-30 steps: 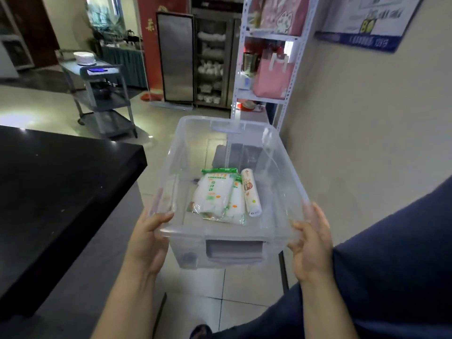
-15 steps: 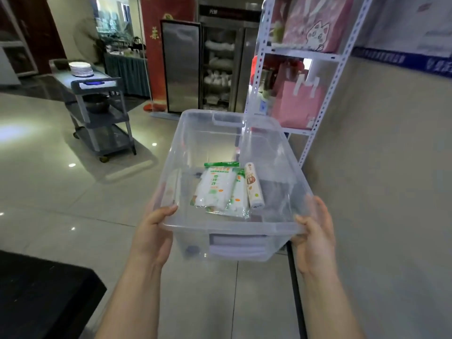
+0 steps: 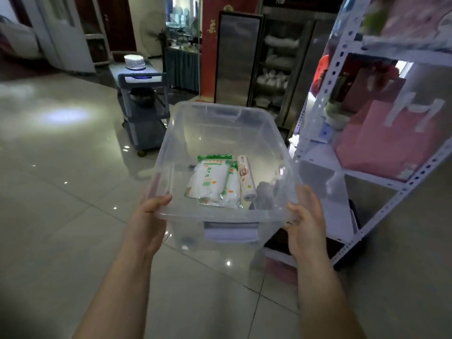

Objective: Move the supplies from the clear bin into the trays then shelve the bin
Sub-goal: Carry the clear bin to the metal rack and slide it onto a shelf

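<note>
I hold a clear plastic bin [image 3: 220,123] in front of me, above the tiled floor. My left hand [image 3: 146,223] grips its near left corner and my right hand [image 3: 305,228] grips its near right corner. On the bin's bottom lie white packets with green tops [image 3: 211,179] and, beside them on the right, a white roll [image 3: 245,181]. No trays are in view.
A white metal shelf rack [image 3: 342,152] stands close on the right, holding pink bags [image 3: 381,140]. A grey cart [image 3: 144,113] with stacked plates [image 3: 134,61] and a bowl is ahead on the left. Glass-door cabinets [image 3: 276,67] stand behind the bin.
The view has swung left and forward with the bin. The black counter at left has dropped out of sight, and the shelf rack and cart have come closer.
</note>
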`<move>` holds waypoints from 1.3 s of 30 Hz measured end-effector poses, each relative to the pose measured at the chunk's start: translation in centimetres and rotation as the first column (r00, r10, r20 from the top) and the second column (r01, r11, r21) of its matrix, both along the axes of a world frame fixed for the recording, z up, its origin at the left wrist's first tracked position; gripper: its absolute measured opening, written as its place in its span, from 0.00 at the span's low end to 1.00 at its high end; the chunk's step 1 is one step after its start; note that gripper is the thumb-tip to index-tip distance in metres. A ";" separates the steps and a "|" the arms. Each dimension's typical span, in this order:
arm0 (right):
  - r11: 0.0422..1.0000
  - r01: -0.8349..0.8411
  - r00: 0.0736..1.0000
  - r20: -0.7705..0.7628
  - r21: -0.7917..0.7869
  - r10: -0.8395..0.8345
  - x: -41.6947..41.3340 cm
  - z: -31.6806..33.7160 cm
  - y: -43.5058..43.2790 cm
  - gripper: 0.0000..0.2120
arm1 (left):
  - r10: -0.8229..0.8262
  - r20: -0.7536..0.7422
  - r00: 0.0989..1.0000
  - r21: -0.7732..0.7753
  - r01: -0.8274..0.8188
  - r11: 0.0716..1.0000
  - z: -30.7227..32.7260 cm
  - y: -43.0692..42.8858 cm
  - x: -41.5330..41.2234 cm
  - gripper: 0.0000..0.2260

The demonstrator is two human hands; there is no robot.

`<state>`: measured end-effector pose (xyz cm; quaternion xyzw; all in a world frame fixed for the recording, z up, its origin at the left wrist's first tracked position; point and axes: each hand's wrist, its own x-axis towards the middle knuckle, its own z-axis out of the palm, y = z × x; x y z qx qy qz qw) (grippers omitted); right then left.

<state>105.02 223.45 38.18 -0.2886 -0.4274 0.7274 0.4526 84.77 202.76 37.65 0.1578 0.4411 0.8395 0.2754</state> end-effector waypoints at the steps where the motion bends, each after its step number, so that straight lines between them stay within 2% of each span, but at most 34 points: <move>1: 1.000 -0.023 1.000 -0.001 -0.006 0.023 -1.8 -0.2 1.8 0.28 | 0.040 0.006 0.999 -0.019 -0.040 0.999 -0.3 1.1 -1.4 0.29; 4: 0.994 -0.111 0.994 -0.014 -0.016 0.111 -7.4 -1.4 6.1 0.30 | 0.138 0.011 0.990 -0.092 -0.136 0.986 -1.4 3.4 -5.5 0.31; 8: 0.964 -0.262 0.965 0.001 -0.042 0.262 -15.4 -4.4 10.7 0.29 | 0.205 0.041 0.978 -0.108 -0.200 0.974 -3.6 5.9 -12.0 0.31; 12: 0.925 -0.365 0.893 0.322 0.107 0.315 -24.1 -8.0 15.6 0.29 | 0.274 0.096 0.957 -0.118 -0.263 0.958 -6.0 10.0 -20.6 0.32; 13: 0.916 -0.391 0.866 0.371 0.085 0.335 -26.7 -9.1 17.4 0.31 | 0.273 0.102 0.956 -0.125 -0.260 0.957 -6.6 11.2 -23.1 0.31; 14: 0.911 -0.412 0.848 0.367 -0.001 0.383 -29.1 -9.6 19.0 0.34 | 0.267 0.108 0.958 -0.133 -0.252 0.958 -7.2 12.3 -25.7 0.31; 16: 0.862 -0.432 0.826 0.268 -0.265 0.496 -34.5 -10.5 21.8 0.35 | 0.238 0.118 0.964 -0.146 -0.220 0.965 -8.0 14.7 -31.3 0.31; 18: 0.851 -0.356 0.837 0.272 -0.387 0.474 -39.6 -11.2 24.0 0.34 | 0.183 0.138 0.973 -0.177 -0.157 0.972 -8.6 17.1 -37.1 0.31; 23: 0.891 -0.188 0.900 0.291 -0.414 0.325 -48.7 -13.0 28.7 0.27 | 0.023 0.105 0.994 -0.282 0.007 0.959 -9.1 24.7 -49.8 0.33; 25: 0.894 -0.158 0.908 0.296 -0.419 0.298 -51.2 -13.2 31.4 0.27 | -0.052 0.087 0.995 -0.342 0.079 0.936 -9.4 28.1 -53.9 0.35; 27: 0.896 -0.138 0.918 0.285 -0.421 0.276 -53.1 -13.7 34.6 0.28 | -0.145 0.101 0.984 -0.449 0.175 0.876 -10.0 31.6 -57.9 0.36; 30: 0.895 -0.109 0.924 0.288 -0.433 0.252 -55.6 -14.9 40.0 0.31 | -0.292 0.166 0.942 -0.626 0.329 0.707 -10.7 37.5 -63.4 0.35; 31: 0.895 -0.099 0.924 0.294 -0.434 0.245 -56.5 -15.5 42.0 0.31 | -0.311 0.199 0.929 -0.622 0.365 0.692 -11.2 40.0 -65.1 0.34; 34: 0.902 -0.070 0.932 0.295 -0.425 0.211 -60.0 -17.3 48.1 0.29 | -0.320 0.241 0.916 -0.552 0.401 0.731 -12.5 48.0 -69.2 0.33; 39: 0.899 -0.016 0.942 0.295 -0.438 0.161 -66.1 -17.8 59.1 0.30 | -0.262 0.303 0.916 -0.573 0.395 0.718 -13.5 60.6 -74.2 0.33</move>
